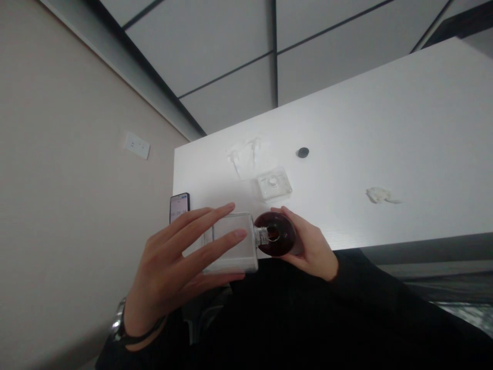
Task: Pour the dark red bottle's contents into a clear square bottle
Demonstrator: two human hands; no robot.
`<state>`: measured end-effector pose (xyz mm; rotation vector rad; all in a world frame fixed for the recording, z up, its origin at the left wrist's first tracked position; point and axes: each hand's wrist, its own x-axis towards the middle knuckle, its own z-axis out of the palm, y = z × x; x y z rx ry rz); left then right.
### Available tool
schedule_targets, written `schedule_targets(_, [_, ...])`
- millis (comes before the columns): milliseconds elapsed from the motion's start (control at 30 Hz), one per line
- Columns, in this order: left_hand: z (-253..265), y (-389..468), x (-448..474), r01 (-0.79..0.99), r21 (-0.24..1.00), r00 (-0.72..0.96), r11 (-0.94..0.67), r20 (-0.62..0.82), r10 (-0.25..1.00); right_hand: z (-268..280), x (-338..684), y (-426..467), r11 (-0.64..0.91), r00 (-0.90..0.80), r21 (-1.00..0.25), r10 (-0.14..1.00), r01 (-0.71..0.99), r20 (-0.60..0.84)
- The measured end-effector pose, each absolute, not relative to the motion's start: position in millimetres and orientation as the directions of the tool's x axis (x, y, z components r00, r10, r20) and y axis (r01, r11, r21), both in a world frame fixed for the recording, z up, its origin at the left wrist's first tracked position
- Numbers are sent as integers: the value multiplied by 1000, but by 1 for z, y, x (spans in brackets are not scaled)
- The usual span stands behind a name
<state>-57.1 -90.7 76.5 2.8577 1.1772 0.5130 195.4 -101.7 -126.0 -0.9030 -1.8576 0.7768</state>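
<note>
My left hand (185, 262) is closed around a clear square-sided bottle (241, 252), which lies tipped on its side with its threaded neck pointing right. That neck meets the open mouth of a dark brown bottle (277, 241). Around the brown bottle's far side wraps my right hand (311, 246), keeping it at the table's near edge. A second clear square bottle (275, 184) stands uncapped on the table just beyond. Behind it lie two pump tops, one at the left (234, 156) and one at the right (254, 146).
On the white table (346, 128) there is a small dark round cap (303, 152). A crumpled white wipe or tissue (381, 195) lies to the right. At the left edge rests a phone (179, 205) with its screen lit. A wall with a socket (137, 145) bounds the left side.
</note>
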Motion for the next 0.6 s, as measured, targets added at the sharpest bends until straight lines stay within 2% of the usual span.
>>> schedule_targets(600, [83, -88, -54, 667, 131, 676, -734, 309, 669, -126, 195, -102, 521, -321, -813, 840, 259, 436])
